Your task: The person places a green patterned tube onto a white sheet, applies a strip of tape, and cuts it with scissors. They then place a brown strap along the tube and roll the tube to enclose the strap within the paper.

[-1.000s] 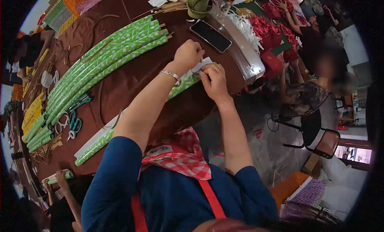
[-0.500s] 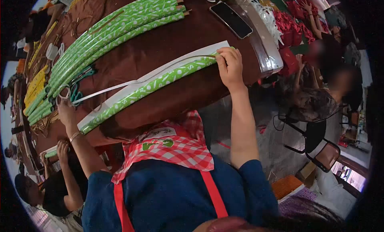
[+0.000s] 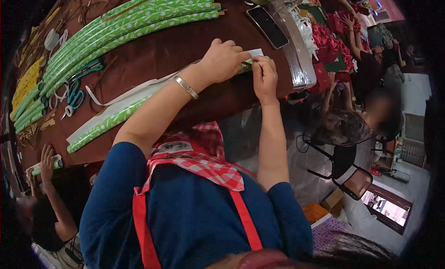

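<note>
A roll of green patterned wrapping paper (image 3: 109, 122) lies along the table's near edge, its white edge partly unrolled. My right hand (image 3: 265, 81) is closed on its right end, thumb and fingers pinched together. Close beside it my left hand (image 3: 225, 61), with a bracelet at the wrist, reaches across the roll. Its fingers are pressed together at the same end, almost touching my right fingertips; what they pinch is hidden. A thin white strip (image 3: 116, 99) lies along the paper, its left end curled loose on the table. My left forearm covers the roll's middle.
Several finished green rolls (image 3: 134, 30) lie at the back left. Teal-handled scissors (image 3: 75, 97) and a white tape roll (image 3: 52, 39) are nearby. A phone (image 3: 267, 27) lies at the right beside a clear plastic package (image 3: 303, 74). A co-worker's hand (image 3: 46, 163) works at lower left.
My left hand has let go of the strip's left end and moved right across the roll to my right hand. The strip now lies slack. My right hand stays at the right end.
</note>
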Demonstrator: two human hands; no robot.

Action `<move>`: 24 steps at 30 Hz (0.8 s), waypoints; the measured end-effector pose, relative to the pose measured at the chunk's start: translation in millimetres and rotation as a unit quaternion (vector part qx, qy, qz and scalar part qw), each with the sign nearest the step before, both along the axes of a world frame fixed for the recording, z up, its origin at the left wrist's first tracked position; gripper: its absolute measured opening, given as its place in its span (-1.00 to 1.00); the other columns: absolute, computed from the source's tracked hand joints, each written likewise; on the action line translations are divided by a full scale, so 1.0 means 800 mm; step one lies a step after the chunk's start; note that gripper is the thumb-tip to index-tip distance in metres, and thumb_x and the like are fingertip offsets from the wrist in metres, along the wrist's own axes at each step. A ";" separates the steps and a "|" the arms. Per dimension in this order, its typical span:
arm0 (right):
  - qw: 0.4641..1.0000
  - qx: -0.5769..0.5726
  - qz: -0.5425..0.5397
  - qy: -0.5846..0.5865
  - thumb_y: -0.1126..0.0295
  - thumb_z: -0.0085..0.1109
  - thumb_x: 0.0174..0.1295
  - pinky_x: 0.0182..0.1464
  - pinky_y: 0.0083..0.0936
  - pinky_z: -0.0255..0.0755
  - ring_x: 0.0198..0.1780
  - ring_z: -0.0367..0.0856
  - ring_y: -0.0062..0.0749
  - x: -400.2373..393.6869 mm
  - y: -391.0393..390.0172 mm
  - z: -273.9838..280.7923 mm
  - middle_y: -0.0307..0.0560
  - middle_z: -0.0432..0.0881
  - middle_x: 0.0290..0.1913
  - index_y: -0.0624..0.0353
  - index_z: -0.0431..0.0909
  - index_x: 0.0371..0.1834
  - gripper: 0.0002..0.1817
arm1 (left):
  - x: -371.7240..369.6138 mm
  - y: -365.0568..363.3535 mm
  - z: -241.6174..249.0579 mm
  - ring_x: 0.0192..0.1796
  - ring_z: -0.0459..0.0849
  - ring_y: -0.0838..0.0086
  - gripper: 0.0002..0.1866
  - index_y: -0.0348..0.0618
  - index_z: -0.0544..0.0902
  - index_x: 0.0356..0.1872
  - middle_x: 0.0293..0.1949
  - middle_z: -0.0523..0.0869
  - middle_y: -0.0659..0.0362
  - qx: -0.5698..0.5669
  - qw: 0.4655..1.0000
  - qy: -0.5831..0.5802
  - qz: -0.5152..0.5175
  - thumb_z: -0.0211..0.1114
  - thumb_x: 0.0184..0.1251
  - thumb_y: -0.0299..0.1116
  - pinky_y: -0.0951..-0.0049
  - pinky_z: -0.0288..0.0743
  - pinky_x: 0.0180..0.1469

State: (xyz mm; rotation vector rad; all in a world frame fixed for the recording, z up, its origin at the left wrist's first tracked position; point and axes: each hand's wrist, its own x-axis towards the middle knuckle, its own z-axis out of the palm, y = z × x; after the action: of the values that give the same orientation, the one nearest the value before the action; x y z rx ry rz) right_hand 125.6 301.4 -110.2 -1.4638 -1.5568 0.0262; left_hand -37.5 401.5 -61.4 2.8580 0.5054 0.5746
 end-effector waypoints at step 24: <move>0.990 -0.137 -0.001 -0.015 0.38 0.08 0.34 -0.07 -0.30 0.46 -0.10 0.58 -0.12 0.024 0.008 0.042 0.00 0.62 -0.14 0.24 0.55 -0.16 -0.84 | -0.220 -0.039 -0.014 -0.31 0.64 0.07 -0.91 -0.23 0.64 -0.29 -0.34 0.66 0.00 -0.207 0.934 -0.111 0.270 0.23 0.23 -0.45 0.24 0.49 -0.27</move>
State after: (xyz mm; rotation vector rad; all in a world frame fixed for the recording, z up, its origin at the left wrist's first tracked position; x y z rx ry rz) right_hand 145.2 307.6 -76.6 -1.6860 -1.6242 0.2261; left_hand -213.2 370.1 -73.0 2.2090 1.2192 0.7530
